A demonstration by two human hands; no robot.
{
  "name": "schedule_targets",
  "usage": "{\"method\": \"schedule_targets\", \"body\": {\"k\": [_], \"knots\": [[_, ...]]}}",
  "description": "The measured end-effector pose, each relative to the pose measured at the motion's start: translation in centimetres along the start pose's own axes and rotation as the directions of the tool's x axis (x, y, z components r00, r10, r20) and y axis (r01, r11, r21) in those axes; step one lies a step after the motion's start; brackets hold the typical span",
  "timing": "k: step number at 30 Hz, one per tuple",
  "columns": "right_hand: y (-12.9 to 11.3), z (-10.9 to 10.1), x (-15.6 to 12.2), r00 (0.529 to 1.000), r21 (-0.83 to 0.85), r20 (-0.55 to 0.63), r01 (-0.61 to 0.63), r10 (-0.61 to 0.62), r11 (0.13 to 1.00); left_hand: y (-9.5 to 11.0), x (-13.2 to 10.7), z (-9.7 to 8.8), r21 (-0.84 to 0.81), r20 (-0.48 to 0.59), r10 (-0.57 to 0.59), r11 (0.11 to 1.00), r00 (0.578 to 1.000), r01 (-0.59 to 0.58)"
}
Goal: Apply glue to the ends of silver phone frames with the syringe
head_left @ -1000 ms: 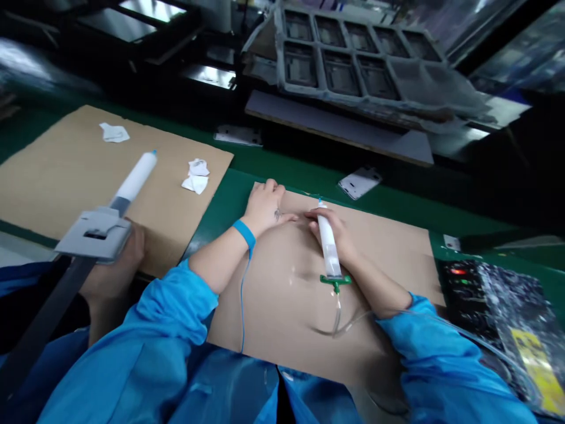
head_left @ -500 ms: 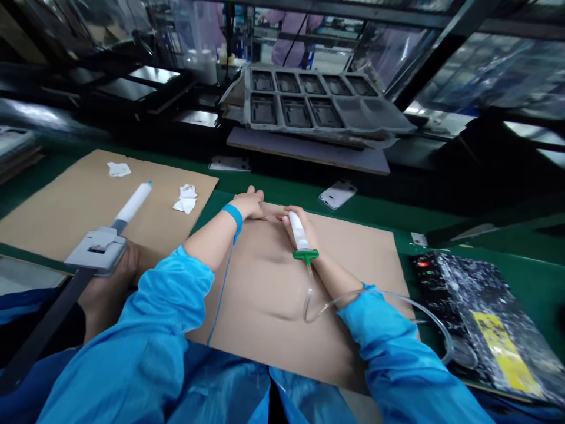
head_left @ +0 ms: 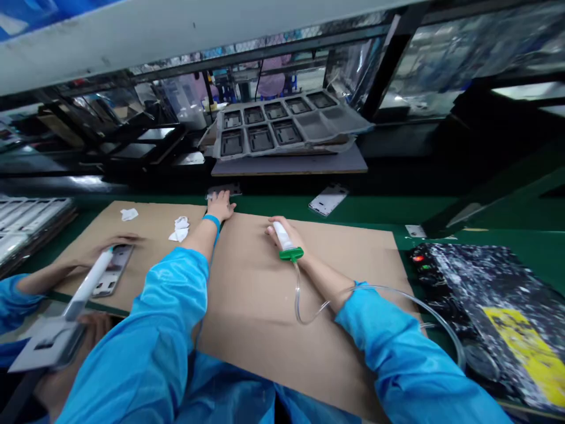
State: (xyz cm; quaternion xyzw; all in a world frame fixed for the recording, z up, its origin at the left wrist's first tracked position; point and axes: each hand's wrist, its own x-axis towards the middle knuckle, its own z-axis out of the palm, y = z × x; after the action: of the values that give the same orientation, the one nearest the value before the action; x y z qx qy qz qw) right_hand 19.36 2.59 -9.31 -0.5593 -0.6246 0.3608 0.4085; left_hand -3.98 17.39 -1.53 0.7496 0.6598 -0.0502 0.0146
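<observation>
At the back edge of the cardboard sheet (head_left: 247, 294), the left hand (head_left: 219, 207) lies over part of a phone plate (head_left: 235, 189); fingers spread, not closed; contact cannot be told. Right hand (head_left: 295, 237) above the same sheet, fingers wrapped round a white syringe (head_left: 283, 236), its green cap (head_left: 291, 254) toward the body, clear hose (head_left: 297, 294) attached. Second phone plate (head_left: 329, 199) on the green bench (head_left: 282, 205), behind and right of the syringe. Black box (head_left: 477, 277) beside the sheet, right.
</observation>
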Motion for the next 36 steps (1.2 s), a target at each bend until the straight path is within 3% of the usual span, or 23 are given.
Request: {"method": "schedule_targets", "body": {"k": [4,14,21,23,25,27,29,30,31,32,33,36], "knots": [[-0.5,0.0,0.1,1.0,0.013,0.01,0.0,0.0,1.0,0.6,0.9,1.1,0.032,-0.046,0.036,0.999,0.998,-0.035],[-0.6,0.3,0.7,1.0,0.179,-0.004,-0.006,0.007,0.984,-1.6,4.3,-0.2,-0.035,-0.064,0.23,0.972,0.971,-0.232],[-0.1,0.9,1.8,0.971,0.481,-0.213,0.011,0.105,0.877,-0.7,4.5,-1.0,-0.072,-0.261,0.336,0.928,0.905,-0.365],[0.2,0.6,2.1,0.935,0.582,-0.312,0.05,0.166,0.812,0.2,3.3,-1.4,-0.067,-0.307,0.397,0.898,0.865,-0.436],[0.4,0.3,2.4,0.888,0.683,-0.405,0.133,0.22,0.718,1.2,0.6,-1.7,-0.053,-0.319,0.496,0.842,0.808,-0.537],[0.6,0.0,2.6,0.863,0.748,-0.437,0.192,0.254,0.635,2.4,-3.6,-1.6,-0.03,-0.29,0.633,0.744,0.718,-0.668],[0.9,-0.2,2.5,0.88,0.766,-0.4,0.167,0.257,0.621,3.8,-8.5,-1.4,-0.032,-0.185,0.811,0.56,0.556,-0.828],[1.0,-0.3,2.5,0.893,0.76,-0.372,0.137,0.253,0.635,4.3,-10.8,-1.2,-0.065,-0.126,0.852,0.504,0.508,-0.861],[1.1,-0.4,2.4,0.906,0.744,-0.347,0.107,0.244,0.66,4.7,-12.7,-0.9,-0.096,-0.088,0.87,0.478,0.486,-0.873],[1.1,-0.4,2.2,0.917,0.72,-0.324,0.081,0.23,0.689,4.9,-14.1,-0.6,-0.12,-0.068,0.868,0.482,0.492,-0.868],[1.1,-0.4,2.0,0.929,0.691,-0.302,0.059,0.214,0.721,4.8,-14.9,-0.3,-0.141,-0.064,0.849,0.513,0.525,-0.847],[1.0,0.0,1.3,0.951,0.59,-0.259,0.018,0.168,0.807,3.4,-14.7,0.8,-0.242,-0.093,0.733,0.639,0.673,-0.73]]}}
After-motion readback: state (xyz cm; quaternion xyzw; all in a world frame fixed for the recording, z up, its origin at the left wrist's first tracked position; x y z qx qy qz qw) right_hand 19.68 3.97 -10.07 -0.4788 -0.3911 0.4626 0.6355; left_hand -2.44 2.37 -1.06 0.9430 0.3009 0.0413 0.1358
